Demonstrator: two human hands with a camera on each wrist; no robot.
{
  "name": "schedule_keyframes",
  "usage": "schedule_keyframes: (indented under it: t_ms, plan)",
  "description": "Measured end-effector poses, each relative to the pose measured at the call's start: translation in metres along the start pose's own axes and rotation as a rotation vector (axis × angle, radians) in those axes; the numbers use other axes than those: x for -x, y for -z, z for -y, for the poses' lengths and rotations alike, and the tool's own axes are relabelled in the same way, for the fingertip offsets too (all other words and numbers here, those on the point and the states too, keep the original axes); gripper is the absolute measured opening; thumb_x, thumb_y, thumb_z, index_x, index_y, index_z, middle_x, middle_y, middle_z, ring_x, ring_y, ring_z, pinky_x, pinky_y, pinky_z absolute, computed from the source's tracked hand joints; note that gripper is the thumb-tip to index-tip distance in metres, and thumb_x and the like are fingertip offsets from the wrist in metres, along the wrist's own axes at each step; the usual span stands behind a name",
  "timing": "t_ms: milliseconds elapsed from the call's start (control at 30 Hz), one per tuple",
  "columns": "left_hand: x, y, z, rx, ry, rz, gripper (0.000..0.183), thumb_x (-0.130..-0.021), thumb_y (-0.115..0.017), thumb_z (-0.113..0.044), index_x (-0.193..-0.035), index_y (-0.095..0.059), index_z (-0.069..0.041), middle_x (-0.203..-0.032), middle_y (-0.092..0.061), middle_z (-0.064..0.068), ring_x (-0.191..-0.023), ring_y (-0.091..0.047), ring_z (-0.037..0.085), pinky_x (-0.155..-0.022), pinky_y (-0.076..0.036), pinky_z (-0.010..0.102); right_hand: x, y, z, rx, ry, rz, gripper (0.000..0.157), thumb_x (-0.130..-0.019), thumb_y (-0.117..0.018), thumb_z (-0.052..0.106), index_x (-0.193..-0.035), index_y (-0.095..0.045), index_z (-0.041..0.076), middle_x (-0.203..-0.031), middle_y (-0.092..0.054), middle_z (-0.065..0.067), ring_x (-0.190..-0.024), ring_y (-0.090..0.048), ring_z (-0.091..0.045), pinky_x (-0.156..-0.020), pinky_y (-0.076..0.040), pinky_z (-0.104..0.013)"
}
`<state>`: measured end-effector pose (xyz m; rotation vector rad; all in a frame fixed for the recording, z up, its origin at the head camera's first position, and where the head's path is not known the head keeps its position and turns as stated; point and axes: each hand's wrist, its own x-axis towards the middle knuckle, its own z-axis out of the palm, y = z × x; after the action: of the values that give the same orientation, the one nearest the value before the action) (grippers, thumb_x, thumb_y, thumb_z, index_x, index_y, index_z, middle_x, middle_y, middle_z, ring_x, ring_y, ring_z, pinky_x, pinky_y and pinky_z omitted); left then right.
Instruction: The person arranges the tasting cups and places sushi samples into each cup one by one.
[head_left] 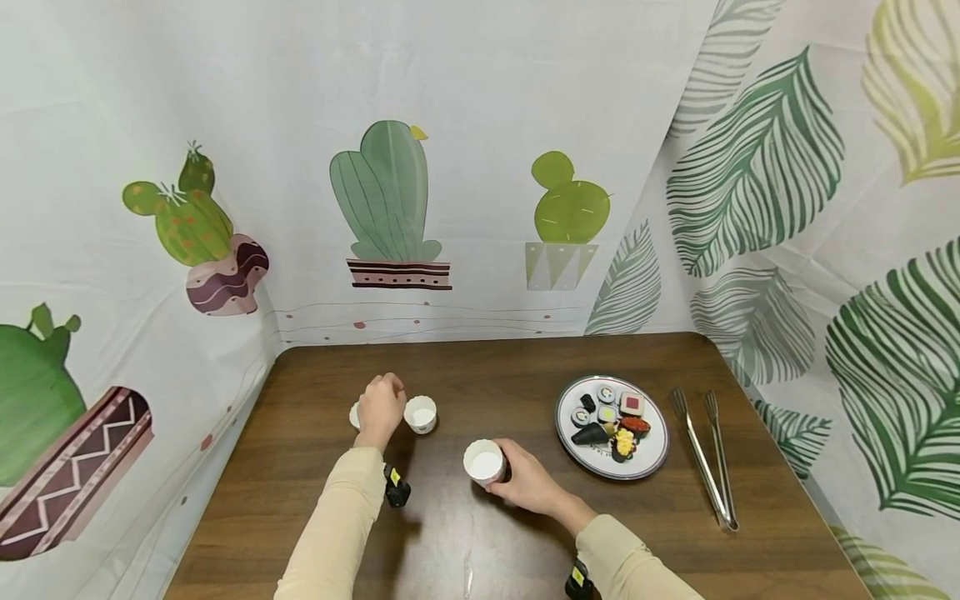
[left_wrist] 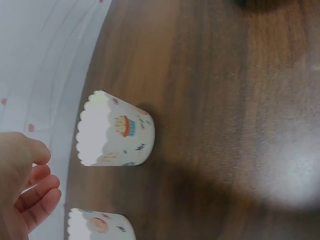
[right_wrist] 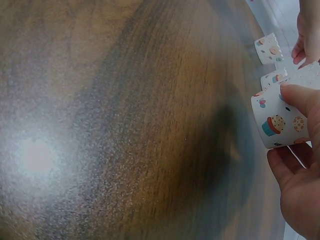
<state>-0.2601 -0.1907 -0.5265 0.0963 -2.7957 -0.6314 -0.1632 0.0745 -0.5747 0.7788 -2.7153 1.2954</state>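
Observation:
My right hand (head_left: 528,479) grips a white paper cupcake cup (head_left: 484,462) between thumb and fingers, its scalloped mouth facing up. Cupcake prints show on this cup's side (right_wrist: 280,120) in the right wrist view. Over the left part of the table, my left hand (head_left: 381,408) has its fingers loosely bent with nothing in them. A second cup (head_left: 421,414) stands upright just right of that hand. The third cup (head_left: 355,415) is mostly hidden behind the left hand. Both standing cups, the nearer (left_wrist: 117,130) and the other (left_wrist: 100,225), appear in the left wrist view.
A round white plate (head_left: 652,462) with a dark rim holds several toy sushi pieces (head_left: 607,412) on the right side. Beyond it lie metal tongs (head_left: 705,467), spread apart. The brown wooden table (head_left: 495,375) backs onto a printed cloth (head_left: 480,167).

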Motion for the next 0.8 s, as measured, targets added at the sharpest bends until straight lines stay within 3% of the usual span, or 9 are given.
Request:
schedule_keyframes:
  t_ms: [433,800]
  plan:
    - [-0.005,0.017,-0.019,0.022,-0.059,0.049,0.004,-0.079,-0.065,-0.015,-0.082,-0.064,-0.013,-0.084,-0.062,0.003,-0.076,-0.063,0.029,-0.061,-0.048,0.044,0.0,0.0,0.0,0.008,-0.003,0.005,0.06,-0.066,-0.08,0.013,-0.118,-0.051,0.002,-0.111,-0.059,-0.007,-0.103,-0.057,-0.021,-0.088,-0.046,-0.038]
    - [-0.001,0.022,-0.047,0.049,-0.184,0.045,0.012,-0.077,-0.069,-0.019,-0.087,-0.065,-0.015,-0.09,-0.064,0.001,-0.081,-0.065,0.027,-0.066,-0.049,0.043,0.0,0.001,0.002,-0.011,-0.028,0.012,0.06,-0.067,-0.079,0.014,-0.119,-0.051,0.002,-0.112,-0.058,-0.007,-0.104,-0.056,-0.021,-0.089,-0.045,-0.038]
